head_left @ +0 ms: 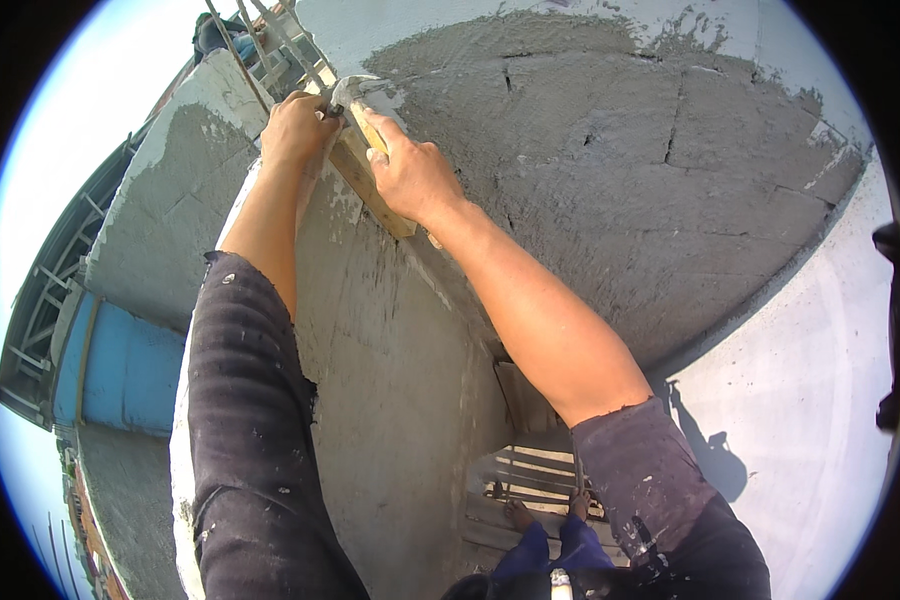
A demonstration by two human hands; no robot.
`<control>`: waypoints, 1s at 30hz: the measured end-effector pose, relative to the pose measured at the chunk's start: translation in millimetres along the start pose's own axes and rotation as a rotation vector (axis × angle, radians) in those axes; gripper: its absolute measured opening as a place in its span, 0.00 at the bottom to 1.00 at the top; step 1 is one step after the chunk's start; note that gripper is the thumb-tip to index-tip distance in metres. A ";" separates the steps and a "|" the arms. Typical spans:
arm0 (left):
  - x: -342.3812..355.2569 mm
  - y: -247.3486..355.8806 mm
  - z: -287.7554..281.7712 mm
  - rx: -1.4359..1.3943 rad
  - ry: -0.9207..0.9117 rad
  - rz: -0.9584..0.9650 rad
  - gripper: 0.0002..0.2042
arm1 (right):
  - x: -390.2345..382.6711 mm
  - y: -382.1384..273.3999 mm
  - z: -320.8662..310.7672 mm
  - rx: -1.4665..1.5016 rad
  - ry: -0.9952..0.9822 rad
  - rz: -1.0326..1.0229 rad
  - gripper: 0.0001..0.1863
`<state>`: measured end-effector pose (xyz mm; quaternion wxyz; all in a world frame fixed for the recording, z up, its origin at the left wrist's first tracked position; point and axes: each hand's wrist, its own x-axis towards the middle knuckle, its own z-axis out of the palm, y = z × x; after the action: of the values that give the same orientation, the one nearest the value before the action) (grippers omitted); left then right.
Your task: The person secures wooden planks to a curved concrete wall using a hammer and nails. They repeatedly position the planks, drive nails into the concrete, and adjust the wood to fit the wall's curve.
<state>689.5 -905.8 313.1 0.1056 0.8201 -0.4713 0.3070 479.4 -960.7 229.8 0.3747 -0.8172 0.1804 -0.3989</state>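
My right hand [415,178] is wrapped round the yellowish wooden handle of a hammer [372,130]. The hammer's pale, mortar-smeared head lies close to the fingers of my left hand [295,130]. That hand is closed at the top corner of the wall, its fingertips by a small dark piece [335,108] too unclear to name. A wooden batten [370,188] slants down below both hands, along the wall edge. Wet-looking grey mortar covers much of the wall [590,170] to the right.
Wooden poles [285,40] rise beyond my hands, with a person [208,38] in dark clothing behind them. A blue panel [135,365] and a metal frame [45,310] stand at left. Far below, my bare feet rest on wooden slats [530,470]. A pale wall [790,400] curves at right.
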 end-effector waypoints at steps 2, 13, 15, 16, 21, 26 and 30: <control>0.2 -2.0 1.6 -0.029 0.026 0.001 0.14 | 1.0 1.6 -3.5 -0.007 -0.033 0.004 0.29; 8.5 -10.2 4.8 -0.038 -0.155 -0.028 0.12 | 0.9 -2.4 -4.3 -0.150 -0.047 0.006 0.32; 7.5 -8.4 3.2 -0.034 -0.172 -0.033 0.12 | -0.7 -4.0 -4.4 -0.065 -0.015 -0.015 0.32; 7.0 -7.9 2.6 -0.025 -0.180 -0.046 0.13 | -1.8 -4.8 -3.7 -0.053 0.068 -0.011 0.32; 7.8 -9.0 3.6 -0.045 -0.175 -0.059 0.12 | -1.6 -7.7 1.1 -0.020 0.021 0.032 0.32; 8.3 -4.9 -3.0 -0.053 -0.247 -0.095 0.24 | 14.6 -5.4 -5.3 -0.164 -0.149 0.043 0.32; -13.7 -5.2 -27.0 0.039 -0.350 -0.251 0.53 | 17.0 -6.4 -8.0 -0.233 -0.168 0.041 0.32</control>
<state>677.9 -880.9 326.7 0.0438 0.9150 -0.3707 0.1534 483.6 -970.4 246.6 0.2993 -0.8819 0.2101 -0.2975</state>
